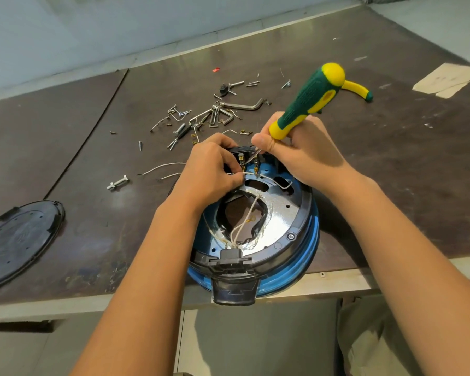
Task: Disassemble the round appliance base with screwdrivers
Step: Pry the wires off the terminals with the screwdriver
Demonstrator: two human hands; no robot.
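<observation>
The round appliance base (299, 234), blue-walled with a black rim and shiny metal plate, lies upside down at the table's near edge, its black handle part overhanging. My right hand (304, 153) grips a green and yellow screwdriver (307, 99), whose thin shaft points down at the brass terminals (248, 161) at the base's far side. My left hand (212, 172) pinches a white wire (248, 173) right beside those terminals. More white wires (244, 221) run through the plate's central opening.
Loose screws, hex keys and metal bits (215, 115) are scattered behind the base. A second green and yellow screwdriver (358, 89) lies at the back right. A black round cover (17, 240) rests at left, a bolt (117, 182) and cut wires (163, 166) nearby. Paper scrap (448, 80) far right.
</observation>
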